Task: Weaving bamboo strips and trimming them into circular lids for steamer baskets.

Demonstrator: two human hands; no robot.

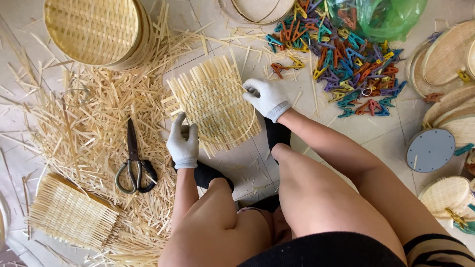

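Observation:
A square woven bamboo mat (pixel 213 101) lies on the tiled floor between my knees, with a thin bamboo hoop (pixel 250 126) laid on top of it. My left hand (pixel 183 143), in a white glove, pinches the mat and hoop at the lower left edge. On the upper right edge, my right hand (pixel 267 98), also gloved in white, grips the hoop against the mat. Both hands press down on the piece.
Black scissors (pixel 132 160) lie on a heap of bamboo offcuts (pixel 94 113) at left. A stack of round woven trays (pixel 94 29) sits at top left, another woven mat (pixel 69 212) at bottom left. Coloured plastic clips (pixel 346 59) are piled at top right, finished trays (pixel 448 59) at right.

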